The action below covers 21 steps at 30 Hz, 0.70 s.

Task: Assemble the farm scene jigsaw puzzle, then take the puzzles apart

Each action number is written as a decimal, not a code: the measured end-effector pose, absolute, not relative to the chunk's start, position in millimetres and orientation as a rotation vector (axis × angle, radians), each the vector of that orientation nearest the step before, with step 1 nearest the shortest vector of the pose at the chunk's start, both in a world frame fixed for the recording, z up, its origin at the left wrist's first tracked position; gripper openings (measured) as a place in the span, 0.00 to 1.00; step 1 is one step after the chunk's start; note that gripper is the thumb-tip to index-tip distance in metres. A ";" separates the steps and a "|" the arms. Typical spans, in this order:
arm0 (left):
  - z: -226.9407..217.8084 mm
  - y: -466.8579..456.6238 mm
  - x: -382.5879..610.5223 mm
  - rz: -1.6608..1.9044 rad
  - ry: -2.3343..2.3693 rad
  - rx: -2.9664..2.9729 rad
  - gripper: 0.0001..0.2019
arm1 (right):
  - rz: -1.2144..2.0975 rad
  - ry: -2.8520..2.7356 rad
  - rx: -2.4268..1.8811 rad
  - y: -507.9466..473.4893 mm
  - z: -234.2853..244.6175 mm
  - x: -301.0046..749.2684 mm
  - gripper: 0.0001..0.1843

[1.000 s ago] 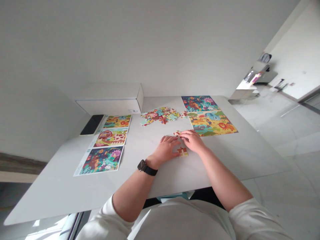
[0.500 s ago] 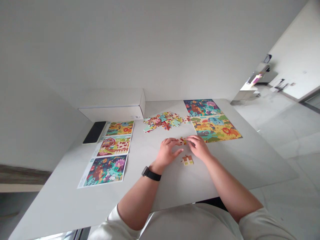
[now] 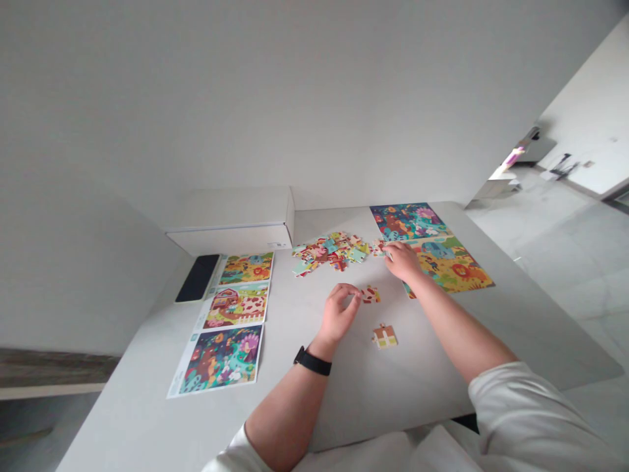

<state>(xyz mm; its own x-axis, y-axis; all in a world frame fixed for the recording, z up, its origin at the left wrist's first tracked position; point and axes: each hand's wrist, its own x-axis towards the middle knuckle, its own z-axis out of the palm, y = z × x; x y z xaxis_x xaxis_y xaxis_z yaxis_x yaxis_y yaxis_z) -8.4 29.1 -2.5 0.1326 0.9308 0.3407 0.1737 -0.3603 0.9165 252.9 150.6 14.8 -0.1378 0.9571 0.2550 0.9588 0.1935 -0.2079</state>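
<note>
Left hand [image 3: 339, 313]: fingers half curled, holding nothing, just beside a red-and-white cardboard jigsaw cluster [image 3: 370, 294] at its 9 o'clock; cluster's long axis runs roughly side to side. Right hand [image 3: 403, 260]: fingers pressed down at the 3 o'clock edge of a multicoloured cardboard piece pile [image 3: 327, 255], grip unclear. Tan-and-cream joined pieces [image 3: 384, 336] sit at the cluster's 5 o'clock. Colourful printed picture cards [image 3: 221, 324] lie at the pile's 8 o'clock.

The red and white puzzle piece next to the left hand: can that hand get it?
Probably yes. The left hand is right beside the red and white puzzle piece, and nothing lies between them on the white tabletop. The right hand is farther up, so it doesn't seem to block the way.
</note>
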 end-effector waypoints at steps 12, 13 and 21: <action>-0.2 27.4 -10.6 1.236 1.121 1.569 0.19 | 0.044 -2.193 -1.986 232.0 23.2 220.6 0.20; -0.2 27.2 -10.6 1.232 1.126 1.566 0.19 | 0.054 -2.202 -1.995 236.1 26.6 214.8 0.20; 0.6 28.1 -10.1 1.225 1.137 1.576 0.18 | 0.217 -2.240 -2.178 254.1 37.1 179.9 0.22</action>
<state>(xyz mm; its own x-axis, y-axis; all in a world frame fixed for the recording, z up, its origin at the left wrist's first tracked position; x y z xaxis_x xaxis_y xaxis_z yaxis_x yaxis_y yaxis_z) -10.1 28.1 0.6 0.1192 0.9637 0.2390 0.1660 -0.2566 0.9521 179.9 254.1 37.1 -0.0329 0.9954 -0.0896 0.9941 0.0233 -0.1060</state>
